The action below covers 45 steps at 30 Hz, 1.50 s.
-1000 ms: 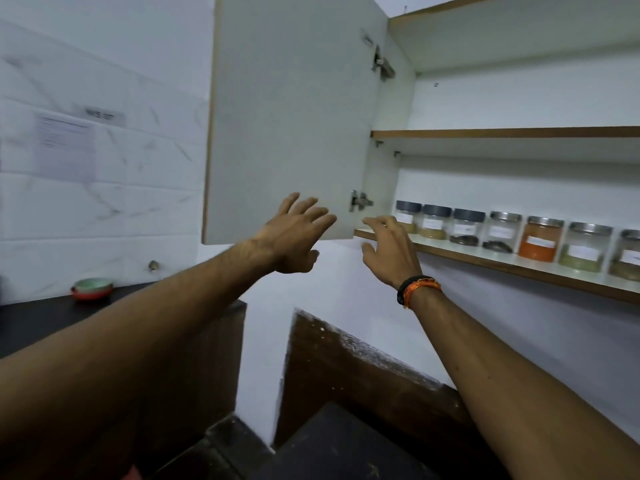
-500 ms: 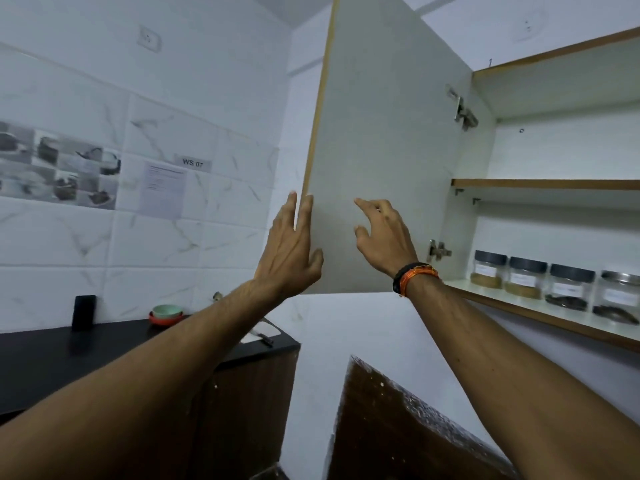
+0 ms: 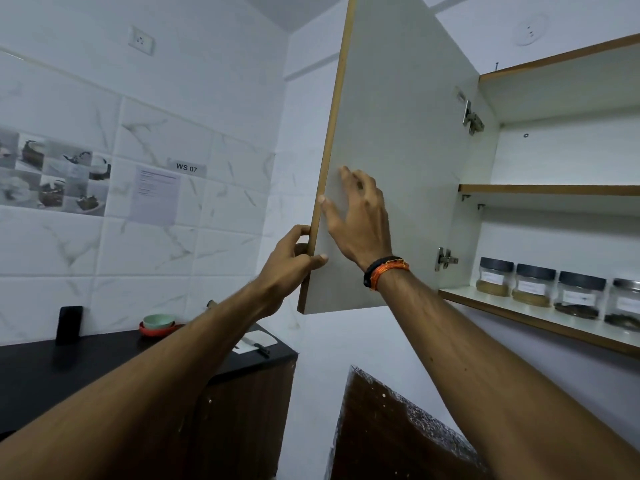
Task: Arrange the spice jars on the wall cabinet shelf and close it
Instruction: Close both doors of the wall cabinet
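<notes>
1. Centre frame, nearest: left hand (image 3: pixel 291 263) grips the free edge of the cabinet door (image 3: pixel 398 161), thumb on the inner face and fingers curled round behind; likely placed there to swing the door shut.
2. Just above: right hand (image 3: pixel 356 216) lies flat on the door's inner face, fingers spread, holding nothing; seemingly steadying. Two bands on that wrist.
3. Door stands wide open, two hinges (image 3: pixel 446 259) visible.
4. Right edge, further back: spice jars (image 3: pixel 535 284) in a row on the lower shelf (image 3: pixel 519 315). Four visible; the row runs out of frame. Arranging looks done, closing remains.
5. Lower left, far: stacked bowls (image 3: pixel 158 323) on the dark counter (image 3: pixel 86 358).
</notes>
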Each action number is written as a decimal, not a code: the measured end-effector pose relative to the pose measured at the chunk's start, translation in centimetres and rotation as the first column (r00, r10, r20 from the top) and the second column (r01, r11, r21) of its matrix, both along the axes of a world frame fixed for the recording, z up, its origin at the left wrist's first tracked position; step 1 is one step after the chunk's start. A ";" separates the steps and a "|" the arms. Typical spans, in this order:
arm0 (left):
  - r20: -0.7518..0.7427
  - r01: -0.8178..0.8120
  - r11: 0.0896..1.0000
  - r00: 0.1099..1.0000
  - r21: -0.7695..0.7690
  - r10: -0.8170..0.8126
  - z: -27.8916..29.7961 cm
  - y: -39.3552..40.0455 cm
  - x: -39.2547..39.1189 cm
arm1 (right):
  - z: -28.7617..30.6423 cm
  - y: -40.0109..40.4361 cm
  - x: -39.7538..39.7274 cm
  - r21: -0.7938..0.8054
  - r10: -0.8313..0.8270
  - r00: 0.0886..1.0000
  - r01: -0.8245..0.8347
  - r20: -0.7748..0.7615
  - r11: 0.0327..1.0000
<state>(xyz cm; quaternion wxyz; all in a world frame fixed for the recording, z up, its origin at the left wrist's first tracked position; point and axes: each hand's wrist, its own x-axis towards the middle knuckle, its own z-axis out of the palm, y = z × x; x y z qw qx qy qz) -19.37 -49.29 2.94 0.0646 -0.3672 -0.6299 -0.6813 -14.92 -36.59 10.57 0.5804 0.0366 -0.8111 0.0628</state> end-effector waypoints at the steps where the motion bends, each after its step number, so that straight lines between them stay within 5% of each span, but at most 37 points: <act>1: -0.028 0.015 1.000 0.999 -0.002 -0.015 -0.2 0.4 0.2 | 0.1 -0.1 0.1 -0.015 -0.007 0.999 0.007 -0.031 1.000; 16: -0.137 0.204 0.979 0.971 0.026 -0.198 -4.0 10.9 10.0 | 0.0 4.0 10.3 -0.087 0.005 0.971 -0.027 -0.241 0.996; 24: -0.379 0.257 0.965 0.890 -0.043 -0.254 -4.2 17.6 17.2 | -0.5 10.1 18.7 -0.197 -0.029 0.971 -0.019 -0.237 0.980; 36: -0.507 -0.028 0.990 0.860 -0.142 -0.049 -4.4 30.6 25.5 | 0.0 21.2 27.8 -0.321 -0.258 0.962 0.219 -0.084 0.921; 45: -0.697 -0.048 0.988 0.714 -0.147 -0.069 -5.1 37.1 22.9 | -0.7 26.9 28.0 -0.277 -0.492 0.864 0.449 -0.109 0.850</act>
